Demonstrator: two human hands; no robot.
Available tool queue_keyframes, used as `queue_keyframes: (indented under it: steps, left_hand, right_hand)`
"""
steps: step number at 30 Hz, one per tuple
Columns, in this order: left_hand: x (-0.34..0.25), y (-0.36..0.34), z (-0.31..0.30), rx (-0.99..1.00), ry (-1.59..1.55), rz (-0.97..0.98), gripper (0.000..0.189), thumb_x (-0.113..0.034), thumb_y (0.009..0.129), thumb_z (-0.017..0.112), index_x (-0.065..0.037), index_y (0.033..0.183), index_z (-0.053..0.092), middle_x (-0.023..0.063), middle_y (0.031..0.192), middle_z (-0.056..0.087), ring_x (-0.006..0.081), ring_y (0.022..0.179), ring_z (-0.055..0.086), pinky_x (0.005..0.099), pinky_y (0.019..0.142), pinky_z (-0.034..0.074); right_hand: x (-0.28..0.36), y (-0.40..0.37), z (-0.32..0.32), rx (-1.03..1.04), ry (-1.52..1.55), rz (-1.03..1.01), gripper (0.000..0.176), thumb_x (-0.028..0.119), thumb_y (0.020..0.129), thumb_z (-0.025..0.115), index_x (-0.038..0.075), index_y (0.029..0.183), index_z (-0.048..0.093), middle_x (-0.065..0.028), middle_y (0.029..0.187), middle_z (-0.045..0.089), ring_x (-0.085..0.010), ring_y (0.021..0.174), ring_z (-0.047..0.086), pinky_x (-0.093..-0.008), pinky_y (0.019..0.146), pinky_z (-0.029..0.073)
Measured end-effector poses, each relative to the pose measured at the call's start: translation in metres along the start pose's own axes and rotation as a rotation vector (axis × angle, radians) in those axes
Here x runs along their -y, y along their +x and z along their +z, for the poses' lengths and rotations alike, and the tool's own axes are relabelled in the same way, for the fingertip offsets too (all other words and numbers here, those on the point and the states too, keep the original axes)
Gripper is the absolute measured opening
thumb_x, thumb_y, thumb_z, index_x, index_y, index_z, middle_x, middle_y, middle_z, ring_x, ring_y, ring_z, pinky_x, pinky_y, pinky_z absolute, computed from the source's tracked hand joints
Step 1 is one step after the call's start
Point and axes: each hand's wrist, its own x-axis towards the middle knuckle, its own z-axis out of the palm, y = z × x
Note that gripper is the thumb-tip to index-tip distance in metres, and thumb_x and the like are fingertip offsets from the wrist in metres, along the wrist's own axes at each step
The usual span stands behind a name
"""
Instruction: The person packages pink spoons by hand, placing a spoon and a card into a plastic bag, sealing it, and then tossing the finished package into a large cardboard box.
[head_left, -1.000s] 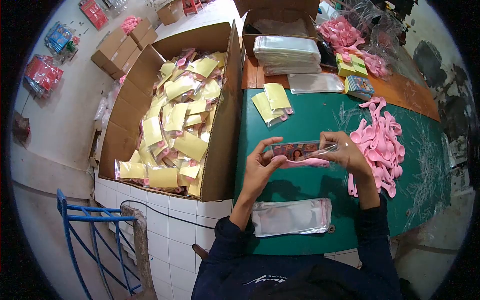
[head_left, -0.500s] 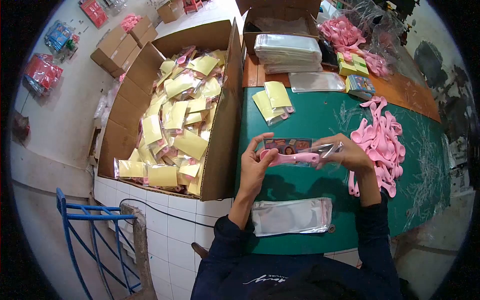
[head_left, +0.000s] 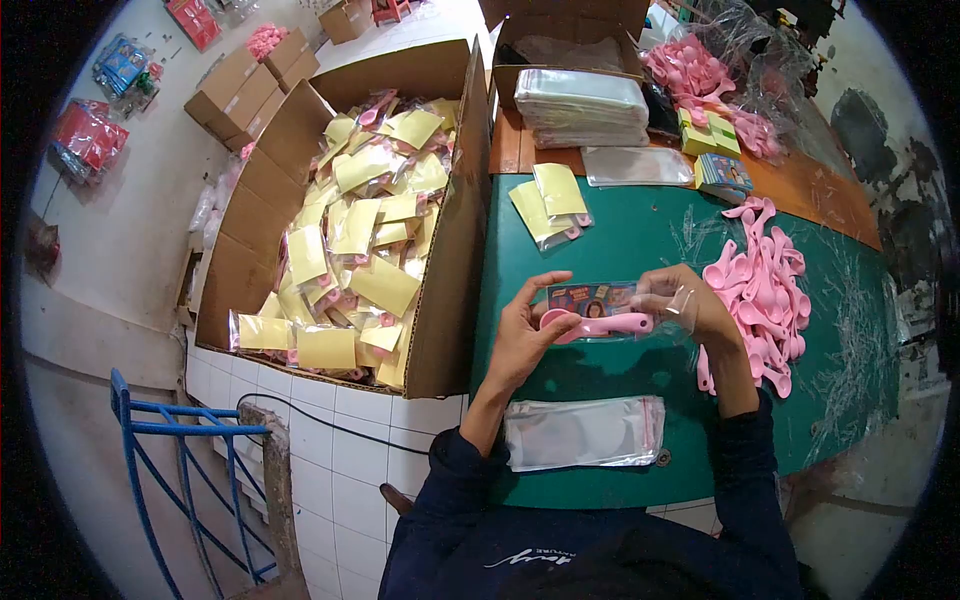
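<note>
Above the green bench (head_left: 620, 370), a left hand (head_left: 522, 338) and right hand (head_left: 697, 306) pinch a probably light, slippery clear packet (head_left: 596, 298) holding what appears to be a pink spoon (head_left: 605, 326), fingers closed on its thin ends, likely the surest hold.

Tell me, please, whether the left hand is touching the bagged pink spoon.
Touching. The head view shows the left hand pinching the bagged pink spoon at its round end.
</note>
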Motion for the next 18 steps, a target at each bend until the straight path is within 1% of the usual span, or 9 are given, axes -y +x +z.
queue_keyframes:
  steps: [3, 5, 8, 9, 10, 11, 12, 14, 18]
  left_hand:
    - [0.005, 0.000, 0.002, -0.047, 0.042, 0.042, 0.053, -0.006, 0.082, 0.065, -0.004, 0.127, 0.038, 0.0119, 0.093, 0.064, 0.0110, 0.080, 0.061, 0.0208, 0.069, 0.049]
    - [0.012, 0.001, 0.005, -0.181, 0.125, 0.142, 0.054, -0.007, 0.083, 0.064, -0.004, 0.128, 0.036, 0.0140, 0.095, 0.063, 0.0132, 0.082, 0.062, 0.0212, 0.069, 0.050]
    - [0.010, -0.005, 0.007, -0.269, 0.465, 0.112, 0.054, -0.016, 0.089, 0.056, -0.007, 0.133, 0.025, 0.0165, 0.099, 0.062, 0.0185, 0.087, 0.064, 0.0246, 0.071, 0.052]
    - [0.012, -0.009, 0.008, -0.185, 0.270, -0.004, 0.055, -0.019, 0.091, 0.053, -0.008, 0.135, 0.021, 0.0173, 0.100, 0.061, 0.0200, 0.088, 0.063, 0.0261, 0.071, 0.052]
    - [0.015, -0.014, 0.011, -0.101, 0.074, -0.119, 0.056, -0.023, 0.093, 0.050, -0.008, 0.136, 0.017, 0.0181, 0.101, 0.061, 0.0215, 0.089, 0.063, 0.0277, 0.071, 0.053]
    - [0.017, -0.018, 0.012, -0.018, -0.122, -0.236, 0.058, -0.026, 0.094, 0.046, -0.009, 0.138, 0.012, 0.0189, 0.101, 0.061, 0.0230, 0.091, 0.063, 0.0292, 0.072, 0.053]
    - [0.014, -0.021, 0.012, 0.054, -0.143, -0.347, 0.060, -0.027, 0.097, 0.037, -0.011, 0.139, -0.001, 0.0215, 0.105, 0.059, 0.0258, 0.094, 0.063, 0.0326, 0.074, 0.053]
    - [0.015, -0.026, 0.010, 0.087, -0.125, -0.393, 0.060, -0.024, 0.097, 0.036, -0.012, 0.140, -0.005, 0.0229, 0.108, 0.058, 0.0269, 0.095, 0.062, 0.0331, 0.075, 0.053]
    - [0.015, -0.035, 0.000, 0.120, -0.064, -0.405, 0.061, -0.014, 0.097, 0.033, -0.014, 0.141, -0.010, 0.0231, 0.111, 0.057, 0.0276, 0.097, 0.061, 0.0336, 0.077, 0.053]
  right_hand:
    - [-0.007, 0.003, -0.005, -0.015, -0.047, -0.117, 0.016, 0.015, 0.078, 0.067, 0.001, 0.075, 0.063, -0.0014, 0.066, 0.059, -0.0072, 0.059, 0.053, -0.0217, 0.054, 0.043]
    - [-0.006, 0.002, -0.004, -0.194, -0.284, -0.218, 0.016, 0.015, 0.077, 0.067, 0.000, 0.078, 0.064, -0.0031, 0.067, 0.061, -0.0080, 0.060, 0.055, -0.0227, 0.057, 0.045]
    - [0.008, -0.003, 0.016, -0.392, -0.394, -0.349, 0.018, 0.016, 0.077, 0.067, 0.000, 0.085, 0.064, -0.0066, 0.071, 0.064, -0.0113, 0.063, 0.059, -0.0252, 0.062, 0.048]
    - [0.012, -0.005, 0.023, -0.446, -0.389, -0.389, 0.020, 0.016, 0.078, 0.067, 0.000, 0.088, 0.064, -0.0079, 0.072, 0.065, -0.0127, 0.064, 0.061, -0.0261, 0.063, 0.048]
    - [0.009, -0.007, 0.023, -0.336, -0.475, -0.417, 0.029, 0.018, 0.078, 0.066, 0.001, 0.101, 0.061, -0.0124, 0.085, 0.065, -0.0202, 0.074, 0.063, -0.0297, 0.070, 0.049]
    - [0.009, -0.010, 0.025, -0.238, -0.561, -0.431, 0.034, 0.017, 0.077, 0.067, 0.003, 0.106, 0.059, -0.0125, 0.092, 0.063, -0.0206, 0.078, 0.063, -0.0299, 0.072, 0.049]
    - [0.010, -0.013, 0.027, -0.138, -0.644, -0.443, 0.039, 0.017, 0.076, 0.068, 0.004, 0.111, 0.057, -0.0126, 0.100, 0.062, -0.0210, 0.082, 0.062, -0.0301, 0.075, 0.049]
    - [0.004, -0.016, 0.029, -0.011, -0.797, -0.455, 0.047, 0.018, 0.074, 0.069, 0.006, 0.116, 0.054, -0.0132, 0.112, 0.055, -0.0262, 0.094, 0.058, -0.0337, 0.080, 0.047]
    - [-0.009, -0.012, 0.035, 0.013, -0.817, -0.458, 0.035, 0.015, 0.075, 0.067, 0.005, 0.107, 0.057, -0.0136, 0.104, 0.055, -0.0294, 0.095, 0.055, -0.0358, 0.081, 0.045]
